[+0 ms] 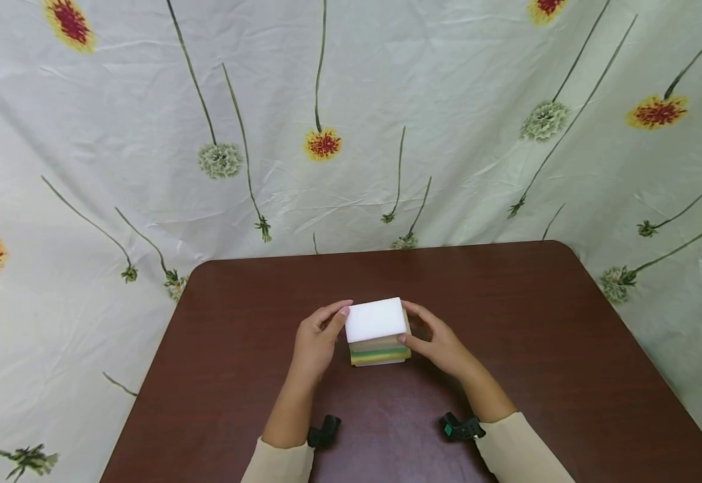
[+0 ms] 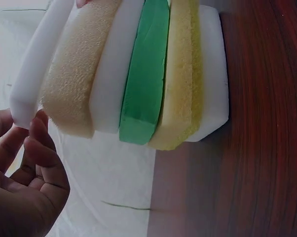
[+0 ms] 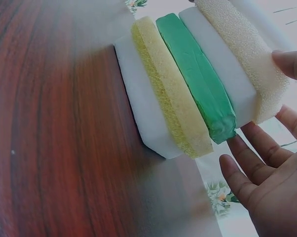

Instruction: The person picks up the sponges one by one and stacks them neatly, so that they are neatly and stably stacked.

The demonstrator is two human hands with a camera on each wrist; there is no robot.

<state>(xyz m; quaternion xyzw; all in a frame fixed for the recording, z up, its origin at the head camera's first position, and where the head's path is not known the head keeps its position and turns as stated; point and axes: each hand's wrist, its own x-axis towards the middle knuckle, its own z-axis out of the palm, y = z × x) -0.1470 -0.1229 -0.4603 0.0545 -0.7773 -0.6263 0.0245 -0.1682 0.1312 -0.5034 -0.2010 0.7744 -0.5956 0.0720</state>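
Note:
A stack of sponges and blocks stands on the table between both hands. My left hand (image 1: 316,342) pinches the left end of the white sponge (image 1: 377,320) on top, thumb and fingers at its edge. Directly below lies a beige porous sponge (image 2: 77,74); my right hand (image 1: 444,343) holds its right end between thumb and fingers, the lower fingers spread beside the stack. Farther down come another white sponge (image 2: 114,74), a green block (image 3: 198,74) with a wrinkled surface, a yellow sponge (image 2: 180,74) and a white sponge (image 3: 143,103) at the bottom.
The dark reddish-brown table (image 1: 254,302) has rounded far corners. Behind and beside it hangs a pale cloth (image 1: 357,194) printed with flowers. Black devices are strapped to the left wrist (image 1: 324,431) and right wrist (image 1: 462,427).

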